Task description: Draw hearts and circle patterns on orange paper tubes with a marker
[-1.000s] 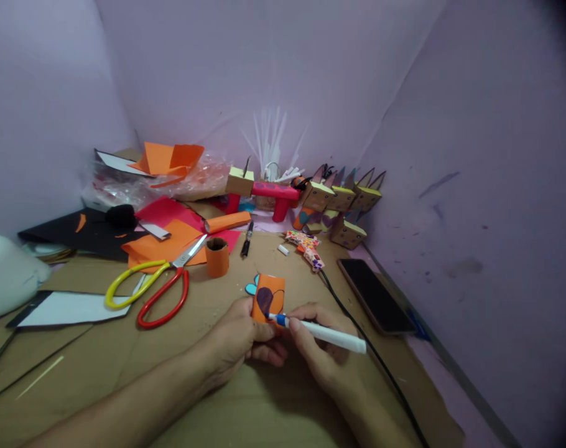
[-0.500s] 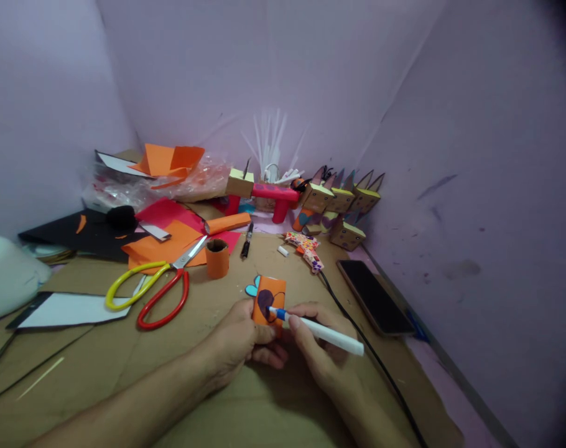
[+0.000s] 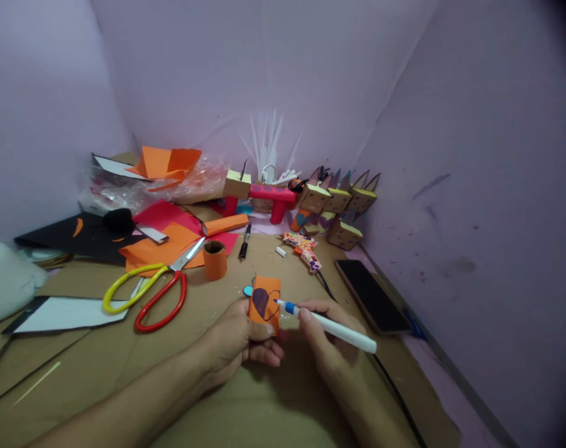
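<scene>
Presently, colouring: left hand (image 3: 236, 339), pinching orange piece (image 3: 267, 311); right hand (image 3: 332, 361), grasping white marker (image 3: 343, 334); heart (image 3: 260, 303), half-filled, remainder seemingly calling for steady, careful strokes.

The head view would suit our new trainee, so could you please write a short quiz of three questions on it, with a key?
1. True or false: The scissors have handles of two different colours.

2. Multiple choice: What does the right hand hold?
A) a phone
B) a marker
C) the scissors

3. Fill in the missing word: The left hand holds an orange piece that bears a dark, filled-in ____.

Key:
1. True: one is yellow, the other red.
2. B
3. heart
</scene>
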### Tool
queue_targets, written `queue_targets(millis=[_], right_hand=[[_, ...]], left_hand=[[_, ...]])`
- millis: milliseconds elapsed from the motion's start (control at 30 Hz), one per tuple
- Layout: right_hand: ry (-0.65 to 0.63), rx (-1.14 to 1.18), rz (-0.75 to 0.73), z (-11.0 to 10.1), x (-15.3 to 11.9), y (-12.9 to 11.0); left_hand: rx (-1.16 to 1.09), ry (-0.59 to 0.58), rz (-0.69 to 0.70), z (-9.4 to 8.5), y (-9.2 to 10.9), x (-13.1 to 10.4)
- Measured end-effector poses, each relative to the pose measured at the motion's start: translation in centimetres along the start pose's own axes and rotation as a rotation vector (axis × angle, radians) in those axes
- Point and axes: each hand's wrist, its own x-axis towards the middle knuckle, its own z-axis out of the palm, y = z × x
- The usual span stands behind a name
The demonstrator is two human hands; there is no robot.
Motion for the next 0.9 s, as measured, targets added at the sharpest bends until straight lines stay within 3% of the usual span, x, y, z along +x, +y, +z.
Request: queue_targets(millis=[100, 400, 900], right_hand=[[0.037, -0.046, 0.016, -0.21, 0.19, -0.09], [-0.028, -0.077, -0.140, -0.09, 0.41, 0.18], [-0.055, -0.134, -0.155, -0.09, 0.39, 0.31]], left_hand=[[0.004, 0.002, -0.013, -0.04, 0.15, 0.03], [0.026, -0.022, 0.008, 0.11, -0.19, 0.02], [0.034, -0.024, 0.026, 0.05, -0.36, 0.13]])
